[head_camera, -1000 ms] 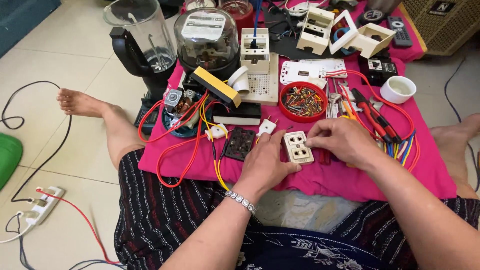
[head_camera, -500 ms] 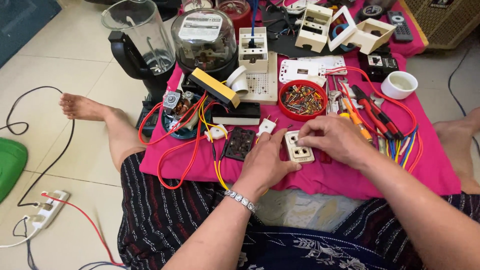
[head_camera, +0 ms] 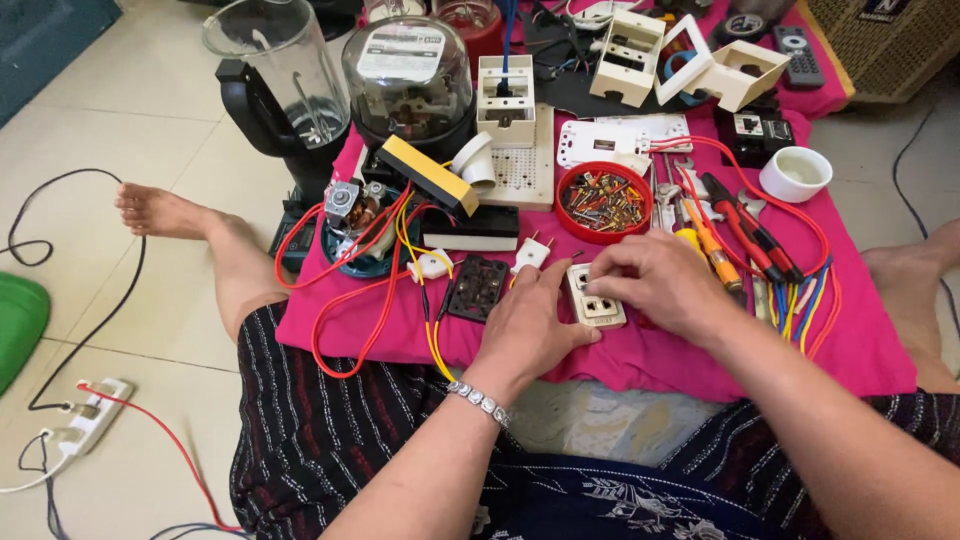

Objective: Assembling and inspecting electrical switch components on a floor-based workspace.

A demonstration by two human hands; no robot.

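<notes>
Head view, looking down past a lap in dark patterned cloth: the left hand [head_camera: 528, 325] lies palm-down on the pink cloth [head_camera: 690, 360], its fingers curled loosely together, the thumb tip pressed against the lower left corner of a small cream socket plate [head_camera: 596, 299]. Just left of that hand a dark square socket insert [head_camera: 478, 288] rests on the cloth, apart from the fingers. The plate sits flat between the two hands, near the cloth's front edge. On its right side the right hand [head_camera: 658, 283] arches over it, fingers bent and bunched, fingertips touching the plate's top edge and right side; how tightly they grip cannot be told.

Across the cloth from left to right lie red and yellow wires [head_camera: 372, 300], a round glass-domed meter [head_camera: 408, 75], a red bowl of screws [head_camera: 603, 201], red-handled screwdrivers [head_camera: 745, 225] and a white cup [head_camera: 796, 173]. A blender jug [head_camera: 277, 75] stands at the far left edge. Pale floor tiles [head_camera: 130, 110] surround the cloth, with a white power strip [head_camera: 88, 424] lying at lower left.
</notes>
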